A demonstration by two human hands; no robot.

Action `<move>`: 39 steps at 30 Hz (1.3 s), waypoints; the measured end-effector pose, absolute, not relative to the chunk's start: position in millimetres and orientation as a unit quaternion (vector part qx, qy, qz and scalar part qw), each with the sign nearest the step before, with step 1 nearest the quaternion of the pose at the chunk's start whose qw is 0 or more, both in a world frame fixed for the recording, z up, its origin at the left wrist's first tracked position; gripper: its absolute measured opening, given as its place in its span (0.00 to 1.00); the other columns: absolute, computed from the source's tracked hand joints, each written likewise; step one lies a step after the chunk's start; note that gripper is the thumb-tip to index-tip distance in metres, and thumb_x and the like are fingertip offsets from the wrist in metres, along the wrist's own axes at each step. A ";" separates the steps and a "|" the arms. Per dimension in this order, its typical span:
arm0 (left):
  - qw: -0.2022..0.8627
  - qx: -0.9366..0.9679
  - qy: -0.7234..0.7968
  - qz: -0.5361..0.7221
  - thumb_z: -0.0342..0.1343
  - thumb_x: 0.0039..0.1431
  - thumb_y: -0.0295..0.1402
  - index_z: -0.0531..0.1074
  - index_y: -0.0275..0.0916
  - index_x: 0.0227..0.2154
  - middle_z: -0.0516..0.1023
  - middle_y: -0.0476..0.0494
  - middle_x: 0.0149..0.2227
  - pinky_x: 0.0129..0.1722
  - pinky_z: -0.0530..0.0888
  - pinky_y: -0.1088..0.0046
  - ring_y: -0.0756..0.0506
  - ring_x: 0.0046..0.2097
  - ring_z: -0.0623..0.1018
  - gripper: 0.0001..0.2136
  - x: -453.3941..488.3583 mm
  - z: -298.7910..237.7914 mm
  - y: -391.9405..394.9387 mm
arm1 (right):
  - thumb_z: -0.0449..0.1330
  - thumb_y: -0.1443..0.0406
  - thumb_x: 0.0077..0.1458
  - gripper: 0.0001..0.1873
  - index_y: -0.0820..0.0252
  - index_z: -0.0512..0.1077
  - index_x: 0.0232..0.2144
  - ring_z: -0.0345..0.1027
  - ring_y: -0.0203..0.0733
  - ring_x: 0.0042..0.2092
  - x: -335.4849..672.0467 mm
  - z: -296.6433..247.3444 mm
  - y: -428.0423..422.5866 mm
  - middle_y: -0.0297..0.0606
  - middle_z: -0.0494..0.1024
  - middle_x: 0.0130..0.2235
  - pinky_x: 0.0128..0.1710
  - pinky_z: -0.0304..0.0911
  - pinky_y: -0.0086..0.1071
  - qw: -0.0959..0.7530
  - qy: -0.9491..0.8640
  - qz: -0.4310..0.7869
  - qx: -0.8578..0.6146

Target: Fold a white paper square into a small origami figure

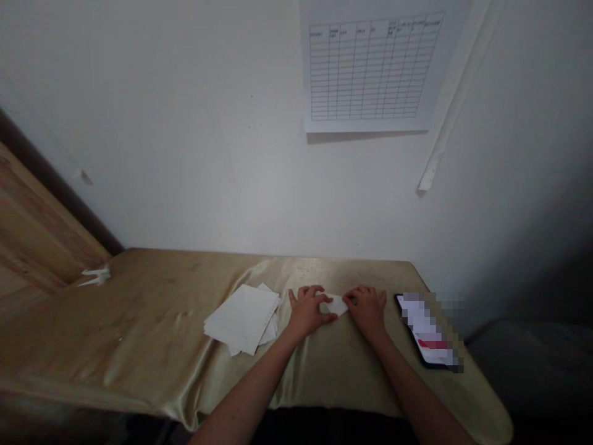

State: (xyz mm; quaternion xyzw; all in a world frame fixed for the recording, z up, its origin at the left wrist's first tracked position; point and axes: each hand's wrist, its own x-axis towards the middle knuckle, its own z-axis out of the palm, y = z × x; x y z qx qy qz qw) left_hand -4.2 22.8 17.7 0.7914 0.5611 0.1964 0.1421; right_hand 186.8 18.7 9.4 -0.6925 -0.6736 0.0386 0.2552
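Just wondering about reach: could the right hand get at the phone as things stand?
Probably yes: the phone lies to the right of the right hand, with only cloth showing between them, though that hand is touching the small white paper.

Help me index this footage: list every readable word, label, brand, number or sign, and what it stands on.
No text can be read.
White paper wall sheet with black grid: header lettering too small and blurred.
Black rectangular phone: screen pixelated, unreadable.
White paper stack; small white paper piece: no lettering visible.
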 end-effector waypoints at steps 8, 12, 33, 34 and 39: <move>0.135 0.790 0.570 0.181 0.69 0.44 0.50 0.76 0.57 0.44 0.69 0.53 0.59 0.61 0.38 0.29 0.34 0.61 0.61 0.22 -2.3 19.5 22.8 | 0.55 0.60 0.61 0.11 0.51 0.78 0.34 0.62 0.50 0.52 185.4 11.0 19.6 0.37 0.78 0.43 0.61 0.31 0.65 0.243 -0.679 0.035 -0.692; 0.120 0.800 0.558 0.184 0.68 0.45 0.50 0.76 0.56 0.44 0.71 0.53 0.58 0.60 0.38 0.29 0.34 0.61 0.61 0.21 -1.9 21.2 21.3 | 0.55 0.60 0.62 0.11 0.52 0.77 0.34 0.62 0.50 0.52 184.8 9.7 20.4 0.37 0.78 0.43 0.61 0.31 0.65 0.243 -0.679 0.030 -0.692; 0.058 0.834 0.522 0.168 0.61 0.53 0.52 0.70 0.68 0.53 0.67 0.47 0.57 0.59 0.38 0.28 0.34 0.60 0.62 0.22 -2.2 22.5 15.6 | 0.53 0.55 0.62 0.12 0.49 0.75 0.40 0.61 0.51 0.52 191.0 1.1 17.3 0.40 0.74 0.46 0.60 0.38 0.62 0.232 -0.694 0.024 -0.681; 0.056 0.832 0.525 0.172 0.62 0.53 0.52 0.71 0.67 0.52 0.67 0.47 0.56 0.60 0.38 0.29 0.34 0.60 0.62 0.22 -1.3 22.4 15.0 | 0.54 0.54 0.62 0.13 0.49 0.75 0.42 0.61 0.51 0.52 193.0 0.0 16.1 0.40 0.74 0.46 0.60 0.40 0.60 0.236 -0.702 0.024 -0.672; 0.059 0.817 0.545 0.182 0.62 0.52 0.53 0.72 0.63 0.52 0.68 0.44 0.55 0.61 0.39 0.32 0.35 0.60 0.63 0.23 2.3 22.8 12.0 | 0.60 0.51 0.56 0.20 0.49 0.74 0.49 0.61 0.52 0.53 201.2 -3.4 12.1 0.41 0.71 0.51 0.59 0.47 0.52 0.249 -0.723 0.023 -0.645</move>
